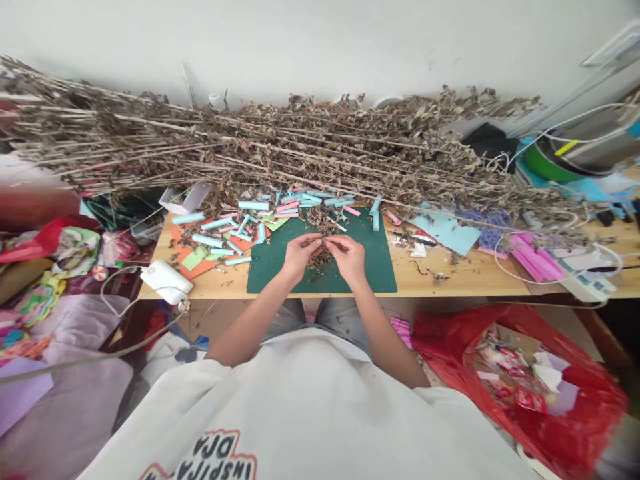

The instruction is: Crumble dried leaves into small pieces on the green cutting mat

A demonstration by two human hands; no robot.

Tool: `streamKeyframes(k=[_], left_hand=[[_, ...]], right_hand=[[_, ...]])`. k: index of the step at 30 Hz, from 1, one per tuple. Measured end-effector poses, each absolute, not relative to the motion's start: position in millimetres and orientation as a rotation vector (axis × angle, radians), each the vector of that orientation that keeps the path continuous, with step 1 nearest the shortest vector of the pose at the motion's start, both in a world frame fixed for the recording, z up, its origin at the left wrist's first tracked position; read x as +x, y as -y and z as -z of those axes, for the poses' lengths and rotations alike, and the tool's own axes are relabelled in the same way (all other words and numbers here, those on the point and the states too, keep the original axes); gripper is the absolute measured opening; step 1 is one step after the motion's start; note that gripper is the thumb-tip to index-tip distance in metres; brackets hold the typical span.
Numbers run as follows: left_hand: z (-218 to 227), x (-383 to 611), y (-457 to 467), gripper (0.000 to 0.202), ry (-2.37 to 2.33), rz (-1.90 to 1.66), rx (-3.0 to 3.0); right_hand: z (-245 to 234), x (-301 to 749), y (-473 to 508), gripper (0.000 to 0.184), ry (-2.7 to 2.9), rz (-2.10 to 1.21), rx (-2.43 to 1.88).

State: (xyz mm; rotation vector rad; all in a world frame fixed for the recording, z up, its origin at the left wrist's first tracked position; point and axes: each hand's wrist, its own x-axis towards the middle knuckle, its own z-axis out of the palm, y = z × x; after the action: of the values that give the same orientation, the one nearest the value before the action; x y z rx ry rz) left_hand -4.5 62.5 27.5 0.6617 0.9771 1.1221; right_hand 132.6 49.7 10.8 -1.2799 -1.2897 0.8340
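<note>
A white device (167,281) lies at the table's (480,283) front left corner, rolls (254,205) crowding behind it. Over the mat (377,267), back from its front edge, the left hand (303,255) pinches dry leaves (320,217) — the right hand (347,257) too, fingertips nearly meeting — above more leaves. A pink bundle (535,257) lies farther right.

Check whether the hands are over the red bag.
No, the left hand and right hand are close together above the green mat, while the red bag lies off to the right.
</note>
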Motion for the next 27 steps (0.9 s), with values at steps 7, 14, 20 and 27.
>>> streamKeyframes(k=[7,14,20,27], left_hand=[[-25.6,-15.1,-62.3,0.034,-0.985,-1.166,0.696],[-10.8,-25.4,-58.5,0.034,-1.066,-1.16,0.708],[-10.3,-24.0,-56.3,0.033,-1.09,-1.155,0.729],[-17.0,-21.6,-54.3,0.033,-1.079,-1.151,0.711]], right_hand=[[-15.7,134.6,-37.3,0.024,1.385,-0.718,-1.382],[-10.9,130.8,-5.8,0.02,2.225,-0.615,-1.51],[-5.1,110.8,2.6,0.02,2.47,-0.48,-1.563],[-10.3,114.8,-6.2,0.012,1.411,-0.955,-1.375]])
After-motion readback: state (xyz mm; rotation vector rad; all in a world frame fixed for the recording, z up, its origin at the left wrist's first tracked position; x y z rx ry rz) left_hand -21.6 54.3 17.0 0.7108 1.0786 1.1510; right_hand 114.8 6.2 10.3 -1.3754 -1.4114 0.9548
